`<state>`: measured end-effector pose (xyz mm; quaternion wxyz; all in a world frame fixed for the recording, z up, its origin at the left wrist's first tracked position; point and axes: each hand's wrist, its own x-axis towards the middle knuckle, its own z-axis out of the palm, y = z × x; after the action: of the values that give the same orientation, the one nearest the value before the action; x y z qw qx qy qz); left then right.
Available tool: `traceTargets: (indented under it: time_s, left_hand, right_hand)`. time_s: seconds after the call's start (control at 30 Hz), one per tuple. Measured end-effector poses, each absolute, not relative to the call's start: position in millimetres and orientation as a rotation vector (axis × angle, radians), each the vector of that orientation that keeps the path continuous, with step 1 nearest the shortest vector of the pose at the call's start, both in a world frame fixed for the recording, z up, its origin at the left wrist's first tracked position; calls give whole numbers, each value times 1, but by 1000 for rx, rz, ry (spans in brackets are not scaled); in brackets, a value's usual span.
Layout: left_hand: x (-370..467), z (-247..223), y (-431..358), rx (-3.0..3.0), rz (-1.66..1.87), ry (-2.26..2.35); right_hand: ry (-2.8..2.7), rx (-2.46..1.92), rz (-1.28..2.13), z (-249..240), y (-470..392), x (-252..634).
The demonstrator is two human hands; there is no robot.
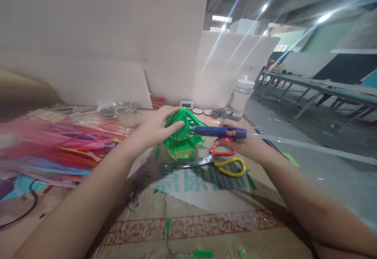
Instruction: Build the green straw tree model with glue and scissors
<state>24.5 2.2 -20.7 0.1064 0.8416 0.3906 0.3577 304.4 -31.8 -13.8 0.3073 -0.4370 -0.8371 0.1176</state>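
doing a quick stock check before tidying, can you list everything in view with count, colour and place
Printed cardboard sheet: 1, brown, front centre
Fringed tiered craft piece: 1, green, centre
Stick-shaped glue gun: 1, blue, right of craft piece
Long thin rod: 1, clear, behind gun
Loop-handled metal scissors: 1, silver with red and yellow, on cardboard
Small scraps: several, green, on cardboard
Thin craft strips: many, mixed, left
Lidded plastic bottle: 1, clear and white, right rear
Boxy display: 1, white, centre rear
Round rimmed discs: 2, white and red, rear
Thin cable: 1, black, left
Upright boards: at least 3, white, behind
Ceiling lights: several, white, upper right
Left grip: 1, bare, on craft piece
Right grip: 1, bare, holding gun
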Motion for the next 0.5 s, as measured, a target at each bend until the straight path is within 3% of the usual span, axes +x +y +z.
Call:
traceTargets:
  time_s: [0.5]
  left_hand:
    - [24,-20,2,2490,1041,1149]
  right_hand:
    - [-2212,-1140,276,-14,-32,305]
